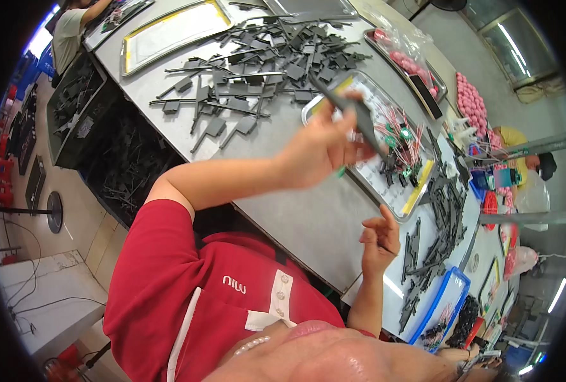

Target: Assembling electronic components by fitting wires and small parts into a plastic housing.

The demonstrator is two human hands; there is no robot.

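Observation:
My left hand (311, 149), smeared by motion, is closed around a dark grey plastic part (364, 121) with a long thin arm. It is held up over a silver tray (375, 188). In that tray lie small green circuit boards with red and white wires (405, 137) and small black pieces. A bit of green shows below my left fingers; what it is I cannot make out. Close to the tray's near end, my right hand (379, 240) hovers with its index finger stretched out and the others loosely bent, nothing visible in it.
A large heap of dark grey plastic parts (276, 63) covers the far table, and more parts (445, 216) lie right of the tray. An empty-looking yellow-edged tray (174, 38), a blue-rimmed tray (458, 286) and a tray of pink bundles (410, 63) stand around. Dark crates (79, 121) hold parts at left; another person (69, 35) works far left.

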